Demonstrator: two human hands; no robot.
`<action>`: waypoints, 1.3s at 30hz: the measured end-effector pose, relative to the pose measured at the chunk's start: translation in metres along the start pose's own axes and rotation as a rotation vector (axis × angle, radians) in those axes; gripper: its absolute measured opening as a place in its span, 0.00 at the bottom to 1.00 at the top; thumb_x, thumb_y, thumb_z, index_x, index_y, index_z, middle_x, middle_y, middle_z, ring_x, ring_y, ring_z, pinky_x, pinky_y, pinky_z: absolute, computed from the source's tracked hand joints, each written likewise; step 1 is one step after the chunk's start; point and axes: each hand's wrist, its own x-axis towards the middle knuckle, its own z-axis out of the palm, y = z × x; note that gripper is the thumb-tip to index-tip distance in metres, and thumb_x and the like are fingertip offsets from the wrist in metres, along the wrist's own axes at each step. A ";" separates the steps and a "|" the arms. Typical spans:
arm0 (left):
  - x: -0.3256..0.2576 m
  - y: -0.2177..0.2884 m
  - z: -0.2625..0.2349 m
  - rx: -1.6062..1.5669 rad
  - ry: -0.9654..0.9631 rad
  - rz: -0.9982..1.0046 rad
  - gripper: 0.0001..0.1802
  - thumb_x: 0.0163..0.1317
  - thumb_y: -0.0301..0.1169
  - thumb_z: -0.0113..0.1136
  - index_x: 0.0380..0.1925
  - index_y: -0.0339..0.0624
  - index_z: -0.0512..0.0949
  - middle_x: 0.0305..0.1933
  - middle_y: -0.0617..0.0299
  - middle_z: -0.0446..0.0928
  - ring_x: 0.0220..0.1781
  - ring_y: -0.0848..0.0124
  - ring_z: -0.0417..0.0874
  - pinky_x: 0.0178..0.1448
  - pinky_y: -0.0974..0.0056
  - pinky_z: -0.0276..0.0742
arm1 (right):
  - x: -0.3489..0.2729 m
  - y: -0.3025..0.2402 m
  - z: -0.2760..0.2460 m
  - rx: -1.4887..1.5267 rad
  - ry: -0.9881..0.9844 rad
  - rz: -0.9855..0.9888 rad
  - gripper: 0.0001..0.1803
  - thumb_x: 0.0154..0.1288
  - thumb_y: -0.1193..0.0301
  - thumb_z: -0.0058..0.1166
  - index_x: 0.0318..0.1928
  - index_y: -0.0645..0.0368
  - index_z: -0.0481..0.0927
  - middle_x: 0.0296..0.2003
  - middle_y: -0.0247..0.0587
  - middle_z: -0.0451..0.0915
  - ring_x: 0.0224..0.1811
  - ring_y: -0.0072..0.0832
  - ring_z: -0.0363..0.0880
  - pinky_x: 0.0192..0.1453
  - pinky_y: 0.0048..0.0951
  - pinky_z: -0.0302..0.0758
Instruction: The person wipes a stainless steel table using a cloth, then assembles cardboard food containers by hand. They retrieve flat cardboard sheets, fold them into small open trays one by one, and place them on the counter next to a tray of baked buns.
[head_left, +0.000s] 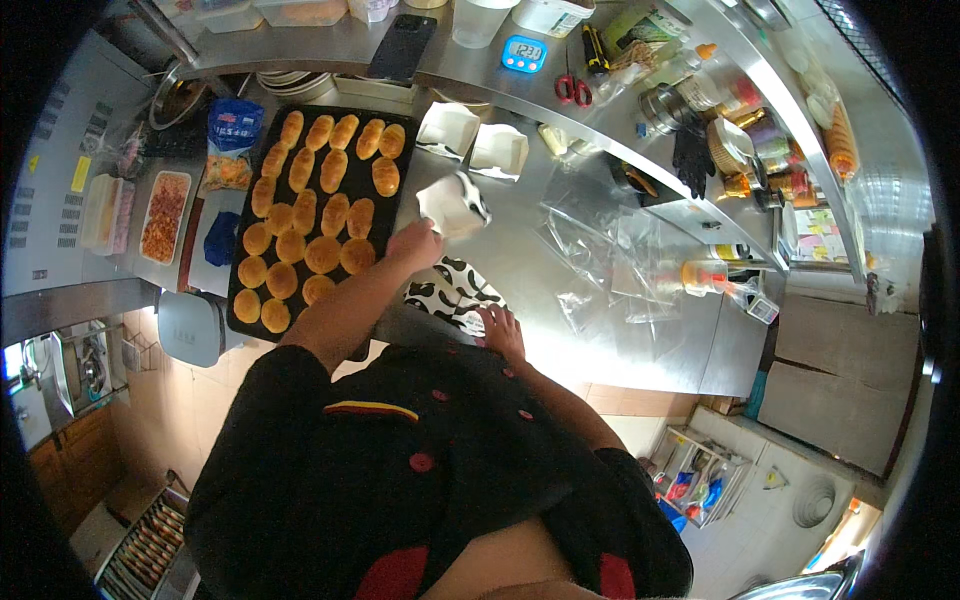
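Left hand closed in a pinch on the corner of a blurred white paper box with black markings, above the stainless-steel table; a tight pinch could crease it, a low forearm could brush golden-brown buns. Right hand, fingers loosely extended, at black-and-white patterned paper; grip unclear, a push could skew it. Clear plastic bags right, metal shelf behind, tiled floor below.

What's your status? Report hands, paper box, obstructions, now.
Left hand grips a white paper box. Right hand at edge of black-and-white patterned paper. Left forearm over bun tray; plastic bags off right.
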 end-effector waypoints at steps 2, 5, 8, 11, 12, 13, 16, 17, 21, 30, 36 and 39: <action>0.003 -0.005 -0.018 0.055 -0.014 -0.053 0.25 0.68 0.44 0.55 0.56 0.36 0.77 0.58 0.42 0.81 0.54 0.46 0.86 0.57 0.46 0.82 | 0.005 0.009 0.018 -0.058 0.042 -0.074 0.41 0.55 0.61 0.70 0.69 0.45 0.69 0.62 0.41 0.69 0.65 0.44 0.71 0.67 0.50 0.72; 0.024 -0.011 -0.039 0.163 -0.027 -0.043 0.22 0.67 0.42 0.55 0.51 0.34 0.79 0.54 0.44 0.81 0.50 0.47 0.87 0.54 0.46 0.84 | 0.021 0.005 0.022 -0.168 0.089 -0.246 0.32 0.65 0.57 0.61 0.68 0.47 0.70 0.61 0.46 0.71 0.62 0.46 0.74 0.66 0.52 0.73; 0.029 0.000 -0.058 0.242 -0.023 -0.068 0.22 0.66 0.38 0.56 0.53 0.34 0.77 0.57 0.44 0.78 0.52 0.46 0.86 0.54 0.45 0.84 | 0.037 -0.005 0.001 -0.113 0.044 -0.336 0.29 0.71 0.60 0.53 0.70 0.48 0.69 0.59 0.49 0.72 0.63 0.45 0.75 0.62 0.50 0.76; 0.035 -0.001 -0.063 0.223 0.119 -0.087 0.23 0.65 0.36 0.57 0.58 0.36 0.75 0.63 0.45 0.73 0.56 0.46 0.84 0.55 0.45 0.84 | 0.051 -0.007 0.005 -0.074 -0.127 -0.291 0.27 0.68 0.62 0.55 0.67 0.48 0.72 0.56 0.49 0.75 0.62 0.46 0.75 0.60 0.50 0.77; 0.035 -0.001 -0.065 0.204 0.177 -0.095 0.25 0.64 0.35 0.57 0.60 0.37 0.74 0.65 0.46 0.71 0.58 0.46 0.83 0.56 0.45 0.83 | 0.053 -0.005 0.007 -0.061 -0.129 -0.289 0.26 0.67 0.62 0.56 0.66 0.48 0.73 0.56 0.48 0.75 0.62 0.46 0.75 0.60 0.51 0.77; 0.034 0.000 -0.066 0.149 0.131 -0.142 0.27 0.64 0.35 0.59 0.63 0.39 0.72 0.66 0.47 0.70 0.63 0.47 0.79 0.59 0.46 0.82 | 0.054 -0.002 0.008 -0.049 -0.131 -0.286 0.26 0.67 0.63 0.57 0.65 0.48 0.74 0.55 0.48 0.75 0.61 0.46 0.75 0.59 0.51 0.77; 0.012 0.011 -0.073 0.064 0.221 -0.066 0.27 0.65 0.36 0.61 0.63 0.40 0.72 0.65 0.47 0.70 0.67 0.49 0.76 0.63 0.47 0.80 | 0.049 -0.001 0.002 0.032 -0.135 -0.206 0.22 0.66 0.65 0.57 0.61 0.46 0.77 0.57 0.46 0.75 0.62 0.48 0.74 0.58 0.56 0.78; 0.002 0.008 -0.070 -0.026 0.226 -0.061 0.27 0.65 0.37 0.61 0.63 0.40 0.72 0.65 0.47 0.70 0.68 0.50 0.75 0.64 0.47 0.79 | 0.048 0.006 0.002 0.098 -0.151 -0.195 0.22 0.66 0.65 0.57 0.61 0.46 0.77 0.58 0.45 0.75 0.63 0.49 0.73 0.58 0.57 0.78; -0.043 -0.020 -0.042 -0.322 0.252 -0.073 0.25 0.67 0.39 0.61 0.61 0.41 0.73 0.62 0.48 0.73 0.67 0.51 0.75 0.66 0.50 0.77 | 0.051 0.022 -0.019 0.252 -0.160 0.009 0.19 0.69 0.67 0.54 0.59 0.52 0.79 0.53 0.53 0.80 0.57 0.54 0.79 0.59 0.52 0.78; -0.152 -0.031 -0.005 -0.442 0.085 -0.081 0.20 0.68 0.38 0.58 0.55 0.40 0.78 0.55 0.48 0.79 0.59 0.50 0.81 0.64 0.52 0.77 | 0.062 -0.002 -0.080 0.186 0.139 0.161 0.08 0.65 0.68 0.60 0.44 0.52 0.79 0.41 0.44 0.81 0.48 0.48 0.82 0.49 0.49 0.79; -0.163 -0.042 0.026 -0.401 -0.078 0.063 0.21 0.67 0.39 0.60 0.56 0.40 0.78 0.53 0.50 0.82 0.57 0.55 0.83 0.62 0.53 0.78 | 0.051 -0.014 -0.048 -0.011 0.033 0.084 0.10 0.61 0.65 0.68 0.41 0.50 0.82 0.41 0.39 0.81 0.50 0.45 0.79 0.52 0.48 0.79; -0.171 -0.047 0.027 -0.401 -0.153 0.079 0.22 0.68 0.40 0.61 0.58 0.40 0.78 0.53 0.51 0.83 0.55 0.56 0.84 0.61 0.53 0.79 | 0.047 -0.012 -0.045 0.227 0.060 0.119 0.12 0.67 0.66 0.62 0.49 0.54 0.82 0.43 0.49 0.85 0.50 0.48 0.83 0.54 0.46 0.79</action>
